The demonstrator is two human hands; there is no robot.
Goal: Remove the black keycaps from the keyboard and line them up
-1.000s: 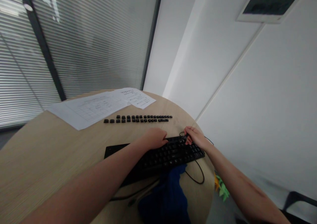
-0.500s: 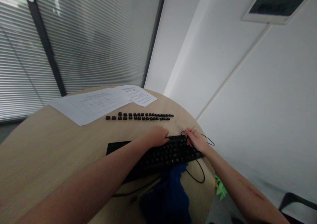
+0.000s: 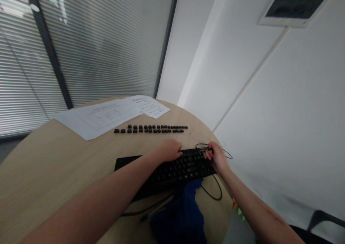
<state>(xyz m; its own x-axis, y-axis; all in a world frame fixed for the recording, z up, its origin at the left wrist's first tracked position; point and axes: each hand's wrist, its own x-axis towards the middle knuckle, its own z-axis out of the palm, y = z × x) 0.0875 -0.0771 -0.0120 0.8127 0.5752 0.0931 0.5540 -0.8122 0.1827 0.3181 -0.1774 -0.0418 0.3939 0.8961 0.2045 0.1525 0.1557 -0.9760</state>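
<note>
A black keyboard [image 3: 172, 172] lies tilted across my view on the table, partly hidden under my left forearm. My left hand [image 3: 169, 149] is closed at the keyboard's far edge, its thumb resting on the top rows and its other fingers out of sight. At the keyboard's right end, my right hand [image 3: 217, 157] pinches a small wire keycap puller [image 3: 204, 149], whose thin wires point left over the keys. Beyond the keyboard, loose black keycaps [image 3: 146, 129] stand in two rows.
Printed papers [image 3: 107, 112] lie toward the back of the round wooden table [image 3: 67, 165]. Dark blue cloth [image 3: 179, 215] sits against the keyboard's near side. A black cable [image 3: 221, 191] loops at the right. A white wall [image 3: 269, 111] rises beside the table, and a chair [image 3: 323, 218] shows lower right.
My right hand has shifted slightly right and turned, its fingers now pointing more upward with the keycap puller showing more clearly. My left hand stays at the keyboard's far edge.
</note>
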